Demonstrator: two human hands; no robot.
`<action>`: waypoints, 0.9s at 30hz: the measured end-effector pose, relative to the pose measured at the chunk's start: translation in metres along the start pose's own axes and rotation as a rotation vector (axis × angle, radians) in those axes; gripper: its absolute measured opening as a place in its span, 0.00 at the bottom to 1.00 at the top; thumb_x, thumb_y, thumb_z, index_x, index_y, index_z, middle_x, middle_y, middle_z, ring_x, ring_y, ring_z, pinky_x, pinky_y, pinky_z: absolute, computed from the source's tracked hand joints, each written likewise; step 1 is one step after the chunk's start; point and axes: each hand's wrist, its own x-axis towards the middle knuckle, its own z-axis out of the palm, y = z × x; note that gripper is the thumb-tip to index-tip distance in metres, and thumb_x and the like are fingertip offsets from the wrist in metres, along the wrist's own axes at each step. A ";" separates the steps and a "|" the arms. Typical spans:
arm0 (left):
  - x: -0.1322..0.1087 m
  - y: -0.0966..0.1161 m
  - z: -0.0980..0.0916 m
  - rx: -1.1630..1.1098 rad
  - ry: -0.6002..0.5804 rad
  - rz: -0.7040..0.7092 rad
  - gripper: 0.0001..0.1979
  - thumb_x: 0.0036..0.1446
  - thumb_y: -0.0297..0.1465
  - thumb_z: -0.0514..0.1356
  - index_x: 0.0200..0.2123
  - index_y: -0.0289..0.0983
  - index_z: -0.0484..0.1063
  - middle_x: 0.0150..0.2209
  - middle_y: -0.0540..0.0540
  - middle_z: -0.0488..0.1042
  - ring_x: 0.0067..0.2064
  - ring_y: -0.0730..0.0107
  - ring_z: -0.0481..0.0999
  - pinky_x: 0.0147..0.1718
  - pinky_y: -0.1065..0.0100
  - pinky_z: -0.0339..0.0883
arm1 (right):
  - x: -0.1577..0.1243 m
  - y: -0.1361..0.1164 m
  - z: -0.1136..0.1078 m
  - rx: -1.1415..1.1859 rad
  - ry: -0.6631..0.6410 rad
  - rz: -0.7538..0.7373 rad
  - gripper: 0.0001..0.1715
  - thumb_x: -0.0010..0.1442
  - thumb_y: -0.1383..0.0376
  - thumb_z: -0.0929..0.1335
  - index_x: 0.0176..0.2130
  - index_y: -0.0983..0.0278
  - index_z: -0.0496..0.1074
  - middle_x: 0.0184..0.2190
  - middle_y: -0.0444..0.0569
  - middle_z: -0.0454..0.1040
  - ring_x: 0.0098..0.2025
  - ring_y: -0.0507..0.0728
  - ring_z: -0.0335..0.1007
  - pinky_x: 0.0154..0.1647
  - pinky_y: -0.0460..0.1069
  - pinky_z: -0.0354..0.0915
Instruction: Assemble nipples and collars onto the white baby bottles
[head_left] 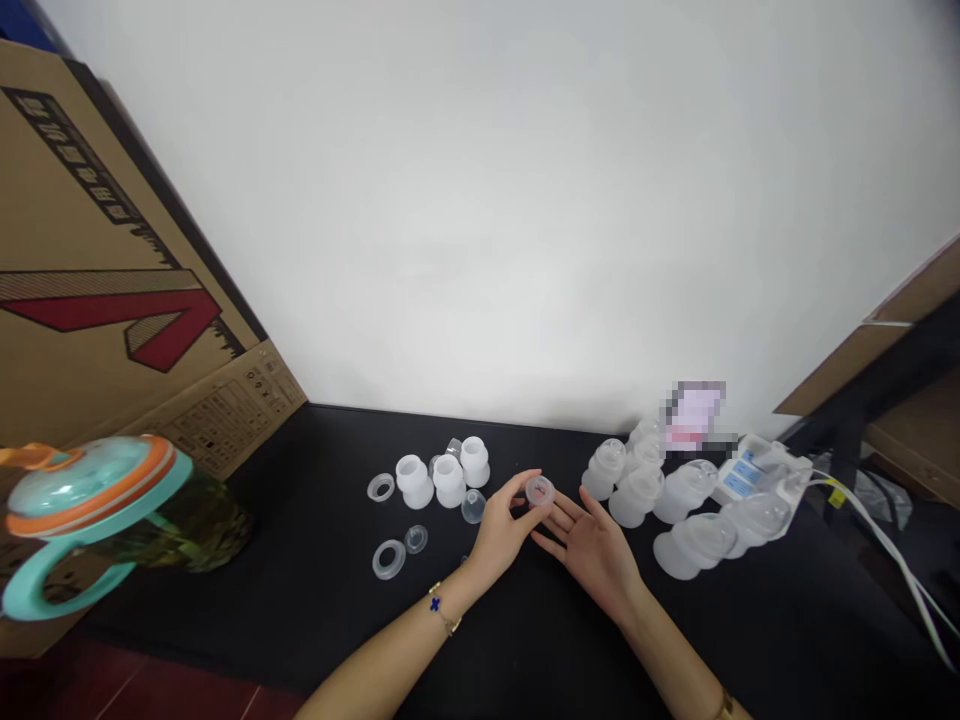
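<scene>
My left hand (504, 528) pinches a small round translucent cap (539, 491) with a reddish mark showing in its middle. Beside it, my right hand (598, 558) lies open, palm up, its fingertips just below the cap. Left of my hands stand several white open-necked bottles (414, 482). Around them lie a translucent ring (381, 488), a second ring (388, 559), a small clear disc (416, 539) and a clear domed cover (473, 506). To the right of my hands, several translucent bottles with clear covers (637, 496) stand in a cluster.
A pitcher (187, 520) with a teal and orange lid stands at the left, before a large cardboard box (112, 250). At the right are a white power strip (765, 465) and its cable (885, 540). A white wall (487, 220) rises behind the black table (315, 500).
</scene>
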 end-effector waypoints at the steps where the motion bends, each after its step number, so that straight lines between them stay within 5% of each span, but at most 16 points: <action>1: 0.000 0.000 0.000 0.002 0.002 0.002 0.22 0.57 0.30 0.64 0.55 0.42 0.72 0.54 0.43 0.76 0.56 0.57 0.74 0.54 0.57 0.68 | 0.000 0.000 0.000 -0.008 0.003 -0.004 0.26 0.65 0.49 0.64 0.52 0.62 0.75 0.58 0.55 0.74 0.65 0.64 0.61 0.62 0.61 0.60; 14: -0.001 0.002 -0.001 0.115 -0.017 0.050 0.25 0.56 0.27 0.65 0.57 0.46 0.73 0.59 0.47 0.73 0.59 0.57 0.72 0.55 0.55 0.69 | 0.002 0.008 -0.011 -0.054 0.084 -0.045 0.15 0.60 0.58 0.71 0.46 0.60 0.79 0.49 0.51 0.81 0.56 0.62 0.72 0.60 0.58 0.62; 21: -0.006 0.011 0.000 0.223 -0.027 0.216 0.31 0.53 0.28 0.69 0.60 0.48 0.69 0.60 0.47 0.71 0.61 0.57 0.69 0.61 0.51 0.63 | 0.001 0.009 -0.009 -0.094 0.164 -0.091 0.13 0.54 0.59 0.76 0.41 0.60 0.81 0.43 0.49 0.83 0.49 0.61 0.77 0.55 0.55 0.65; 27: -0.008 0.015 0.000 0.376 0.059 0.368 0.16 0.59 0.30 0.64 0.51 0.47 0.76 0.56 0.45 0.74 0.58 0.56 0.71 0.59 0.49 0.65 | 0.001 0.009 -0.006 -0.071 0.155 -0.093 0.15 0.53 0.60 0.77 0.42 0.61 0.80 0.43 0.49 0.83 0.46 0.59 0.78 0.55 0.55 0.67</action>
